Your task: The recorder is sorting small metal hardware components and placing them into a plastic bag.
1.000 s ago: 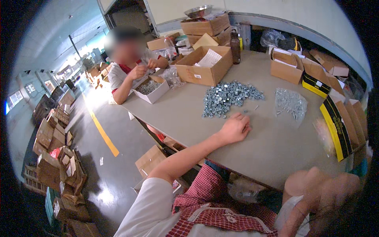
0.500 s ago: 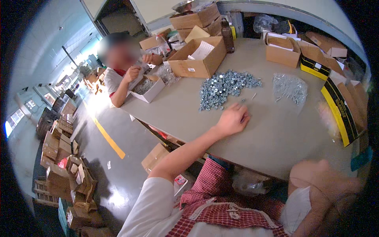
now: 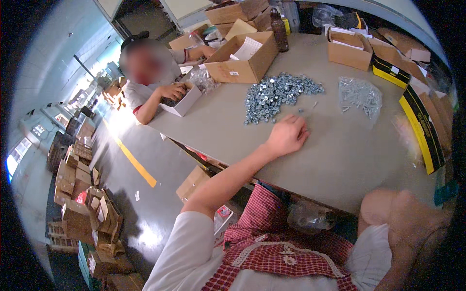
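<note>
My left hand rests knuckles up on the grey table, with my bare forearm stretched across the near edge. Its fingers are curled, so what lies under them is hidden. Just beyond the fingertips is a wide heap of small silver nuts, with a few loose pieces beside it. A clear bag of silver screws lies to the right of the heap. My right arm is a blurred skin-coloured shape at the lower right, close to the camera, off the table.
An open cardboard box and a brown bottle stand behind the heap. More cartons and black-and-yellow boxes line the right side. A co-worker reaches into a white box. Stacked cartons cover the floor.
My left hand stays in the same spot by the heap of nuts. My right hand, whose fingers showed at the lower right a second ago, is only a blurred shape.
</note>
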{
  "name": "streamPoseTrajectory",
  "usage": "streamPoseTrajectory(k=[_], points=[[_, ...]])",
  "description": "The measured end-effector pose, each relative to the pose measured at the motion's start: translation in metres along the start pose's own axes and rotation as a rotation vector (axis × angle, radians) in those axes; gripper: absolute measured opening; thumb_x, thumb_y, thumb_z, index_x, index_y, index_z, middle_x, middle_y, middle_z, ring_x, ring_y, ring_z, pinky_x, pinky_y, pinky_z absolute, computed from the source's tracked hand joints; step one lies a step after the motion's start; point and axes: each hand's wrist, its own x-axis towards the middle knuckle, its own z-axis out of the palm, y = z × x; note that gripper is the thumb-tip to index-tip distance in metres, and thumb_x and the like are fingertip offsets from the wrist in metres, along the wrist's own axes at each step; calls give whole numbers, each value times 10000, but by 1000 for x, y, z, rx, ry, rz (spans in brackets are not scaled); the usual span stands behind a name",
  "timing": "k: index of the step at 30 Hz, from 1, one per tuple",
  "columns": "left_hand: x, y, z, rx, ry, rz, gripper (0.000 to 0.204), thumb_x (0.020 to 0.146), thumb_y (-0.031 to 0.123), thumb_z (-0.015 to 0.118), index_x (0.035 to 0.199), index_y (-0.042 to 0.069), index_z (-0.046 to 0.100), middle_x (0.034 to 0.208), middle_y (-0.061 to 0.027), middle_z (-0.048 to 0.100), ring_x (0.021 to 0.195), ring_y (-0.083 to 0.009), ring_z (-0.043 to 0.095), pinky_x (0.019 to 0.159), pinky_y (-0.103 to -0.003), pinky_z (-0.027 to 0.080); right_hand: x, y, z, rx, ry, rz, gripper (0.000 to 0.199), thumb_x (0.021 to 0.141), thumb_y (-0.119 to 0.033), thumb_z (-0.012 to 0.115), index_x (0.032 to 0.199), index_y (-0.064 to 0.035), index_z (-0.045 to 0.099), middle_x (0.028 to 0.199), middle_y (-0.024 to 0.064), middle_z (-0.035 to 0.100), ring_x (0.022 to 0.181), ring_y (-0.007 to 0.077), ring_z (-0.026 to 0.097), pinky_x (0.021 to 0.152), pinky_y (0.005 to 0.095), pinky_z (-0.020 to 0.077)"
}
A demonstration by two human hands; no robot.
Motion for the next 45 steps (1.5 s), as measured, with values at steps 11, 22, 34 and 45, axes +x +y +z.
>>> streamPoseTrajectory(k=[11,22,34,45], points=[[1,8,-1,9,24,-26,199,835,224,700,836,67,578,797,-133,628,806,-355,627,695,-468,519,-36,89,30,-291,47,-68,308,941,-191,661,1171,-7,571,1067,120,611,881,208,653,848,329,524],[0,10,-5,36,10,-65,180,830,228,712,855,90,599,790,-126,634,803,-343,649,689,-458,526,-37,97,25,-601,151,-219,296,944,-241,660,1121,-17,585,1015,115,615,878,223,651,863,366,517],[0,9,-10,40,27,-54,205,848,242,718,856,99,572,767,-100,631,785,-329,648,665,-455,522,-6,64,8,-906,190,-312,300,946,-294,659,1069,-27,599,961,110,618,875,240,649,878,406,510],[-1,10,-11,66,14,-70,200,848,252,708,856,96,583,806,-121,638,805,-342,653,682,-463,525,13,8,-7,-1164,230,-396,318,948,-341,658,1022,-36,612,912,105,621,873,255,646,892,441,503]])
